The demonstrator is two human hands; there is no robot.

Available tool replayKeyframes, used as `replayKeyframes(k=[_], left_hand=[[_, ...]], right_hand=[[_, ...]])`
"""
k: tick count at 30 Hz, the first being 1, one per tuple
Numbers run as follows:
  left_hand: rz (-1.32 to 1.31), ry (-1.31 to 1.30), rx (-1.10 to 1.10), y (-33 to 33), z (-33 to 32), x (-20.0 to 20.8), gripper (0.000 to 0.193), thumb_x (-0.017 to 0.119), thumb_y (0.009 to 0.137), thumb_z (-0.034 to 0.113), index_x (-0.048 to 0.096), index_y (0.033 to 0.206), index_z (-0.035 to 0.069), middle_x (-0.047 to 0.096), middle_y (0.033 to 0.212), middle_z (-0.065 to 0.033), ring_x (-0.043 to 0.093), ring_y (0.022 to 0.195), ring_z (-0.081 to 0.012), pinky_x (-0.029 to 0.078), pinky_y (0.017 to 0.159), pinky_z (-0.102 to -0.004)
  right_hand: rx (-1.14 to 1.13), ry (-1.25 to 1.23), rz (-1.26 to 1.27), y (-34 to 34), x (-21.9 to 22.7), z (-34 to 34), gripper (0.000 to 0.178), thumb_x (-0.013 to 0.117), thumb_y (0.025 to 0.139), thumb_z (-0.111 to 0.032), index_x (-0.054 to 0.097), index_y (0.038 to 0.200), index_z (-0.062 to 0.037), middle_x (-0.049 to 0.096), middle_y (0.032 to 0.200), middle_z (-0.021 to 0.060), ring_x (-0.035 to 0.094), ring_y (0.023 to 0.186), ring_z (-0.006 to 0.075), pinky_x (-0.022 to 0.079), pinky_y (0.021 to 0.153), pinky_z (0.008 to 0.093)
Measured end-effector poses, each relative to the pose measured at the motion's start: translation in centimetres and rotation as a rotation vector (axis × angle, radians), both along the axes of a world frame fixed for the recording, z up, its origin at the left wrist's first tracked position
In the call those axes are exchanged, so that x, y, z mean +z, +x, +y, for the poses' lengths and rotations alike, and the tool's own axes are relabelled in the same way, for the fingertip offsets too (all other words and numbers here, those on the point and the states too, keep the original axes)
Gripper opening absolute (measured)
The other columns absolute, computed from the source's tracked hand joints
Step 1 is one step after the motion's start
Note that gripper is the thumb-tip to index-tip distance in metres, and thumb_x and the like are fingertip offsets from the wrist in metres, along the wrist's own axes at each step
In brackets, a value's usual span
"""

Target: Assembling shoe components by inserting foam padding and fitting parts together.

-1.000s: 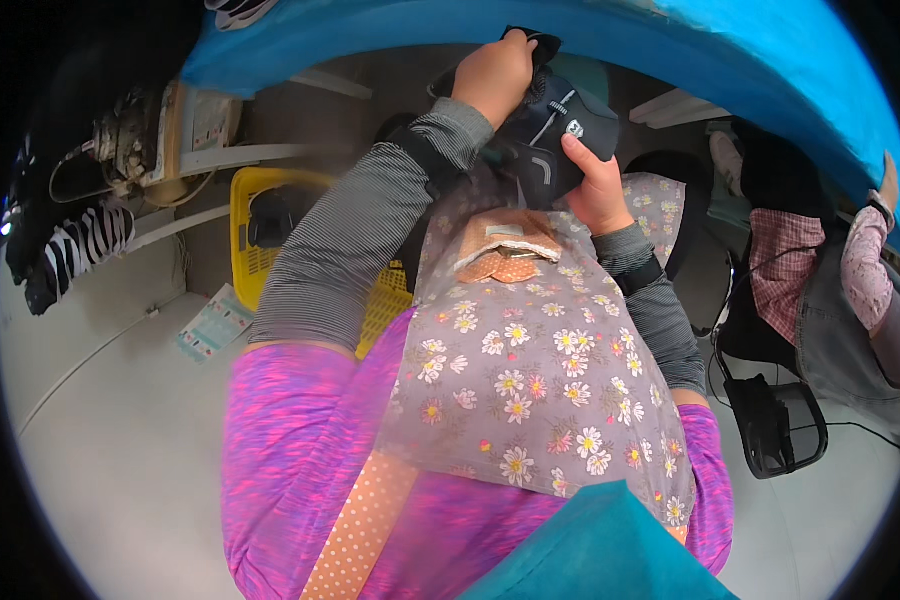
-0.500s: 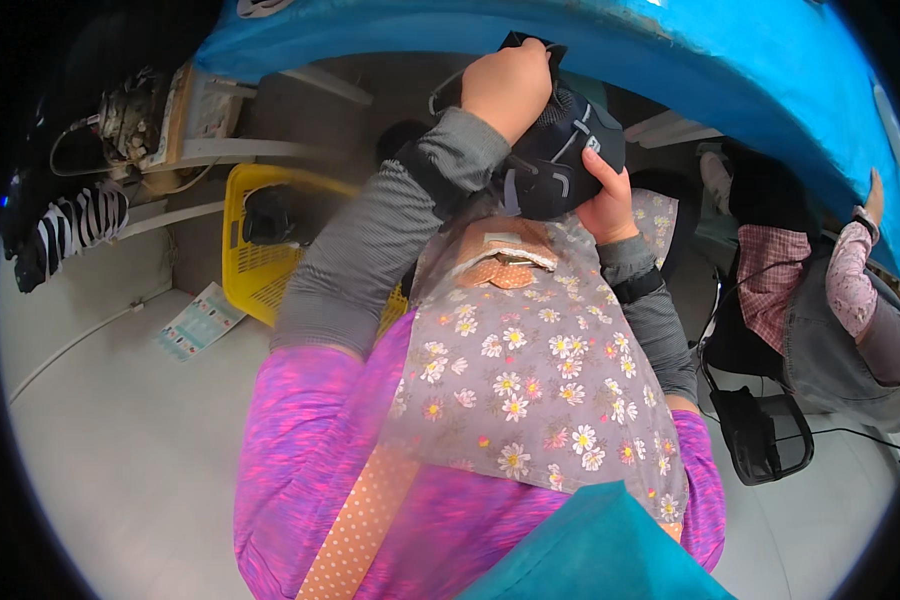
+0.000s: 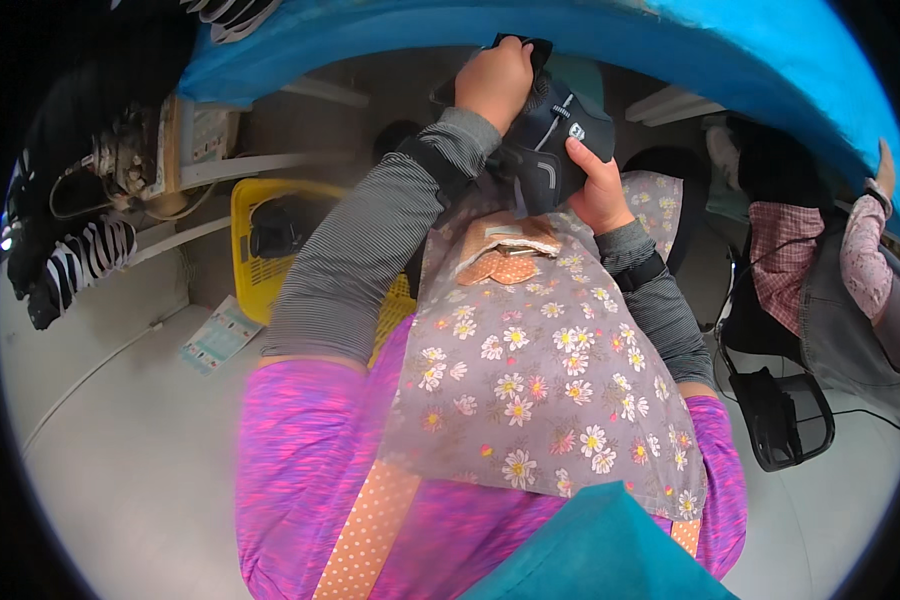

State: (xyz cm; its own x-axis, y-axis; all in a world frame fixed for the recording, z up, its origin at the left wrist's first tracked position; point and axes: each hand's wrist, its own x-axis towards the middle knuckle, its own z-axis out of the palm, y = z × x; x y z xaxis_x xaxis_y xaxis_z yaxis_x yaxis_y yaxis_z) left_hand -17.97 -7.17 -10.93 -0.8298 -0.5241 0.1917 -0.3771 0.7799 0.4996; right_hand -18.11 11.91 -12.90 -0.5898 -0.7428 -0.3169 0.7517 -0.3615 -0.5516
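A black shoe upper with thin grey trim lines and a small pale mark is held up in front of me, near the blue table edge. My left hand is closed in a fist at its top end, gripping a dark flap there. On the lower right side, my right hand holds the upper with the thumb laid along the outside. The fingers of that hand are hidden behind it. Below, over my lap, spreads a grey flowered apron.
A blue-covered table curves across the far side. At left stands a yellow basket with a dark item in it, beside a printed sheet on the floor. Another person's hand touches the table at right, above a black basket.
The shoe upper has tilted and shifted slightly left, showing more of its side. Both hands moved a little with it and keep their hold. The whole view has shifted slightly.
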Motion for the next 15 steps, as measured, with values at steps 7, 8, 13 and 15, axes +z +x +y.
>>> replayKeyframes(k=[7, 8, 13, 15], left_hand=[[0.01, -0.03, 0.036, 1.5, 0.5, 3.0, 0.036, 0.047, 0.1, 0.034, 0.062, 0.087, 0.003, 0.067, 0.078, -0.0233, 0.065, 0.074, -0.044, 0.052, 0.065, -0.0527], [0.005, -0.041, 0.04, 1.8, 0.7, 3.8, 0.036, 0.047, 0.1, 0.033, 0.062, 0.087, 0.003, 0.067, 0.077, -0.0233, 0.065, 0.074, -0.0438, 0.052, 0.065, -0.0523], [-0.035, -0.063, 0.023, 1.8, 0.8, 2.5, 0.035, 0.046, 0.1, 0.032, 0.061, 0.088, 0.003, 0.066, 0.077, -0.0235, 0.065, 0.075, -0.0442, 0.052, 0.065, -0.0522], [-0.051, -0.049, 0.022, 1.3, 0.7, 1.4, 0.034, 0.046, 0.1, 0.033, 0.06, 0.088, 0.004, 0.066, 0.077, -0.0236, 0.064, 0.075, -0.0444, 0.052, 0.066, -0.0524]], right_hand=[[0.057, 0.024, 0.049, -0.8, 1.4, 0.3, 0.034, 0.063, 0.093, -0.013, 0.057, 0.124, -0.0027, 0.065, 0.116, 0.0079, 0.064, 0.104, 0.0207, 0.055, 0.088, 0.0361], [0.03, 0.013, 0.057, -0.4, 1.8, 0.2, 0.034, 0.064, 0.092, -0.013, 0.057, 0.124, -0.0024, 0.065, 0.116, 0.0079, 0.065, 0.104, 0.0206, 0.055, 0.088, 0.0358], [0.062, -0.005, 0.014, -0.8, 0.0, 0.5, 0.034, 0.064, 0.091, -0.011, 0.058, 0.123, -0.0019, 0.065, 0.115, 0.0076, 0.065, 0.103, 0.0196, 0.054, 0.089, 0.0343], [0.057, -0.006, 0.011, -1.0, -0.3, 0.4, 0.033, 0.064, 0.091, -0.011, 0.058, 0.123, -0.002, 0.065, 0.115, 0.0075, 0.065, 0.103, 0.0193, 0.054, 0.088, 0.0342]])
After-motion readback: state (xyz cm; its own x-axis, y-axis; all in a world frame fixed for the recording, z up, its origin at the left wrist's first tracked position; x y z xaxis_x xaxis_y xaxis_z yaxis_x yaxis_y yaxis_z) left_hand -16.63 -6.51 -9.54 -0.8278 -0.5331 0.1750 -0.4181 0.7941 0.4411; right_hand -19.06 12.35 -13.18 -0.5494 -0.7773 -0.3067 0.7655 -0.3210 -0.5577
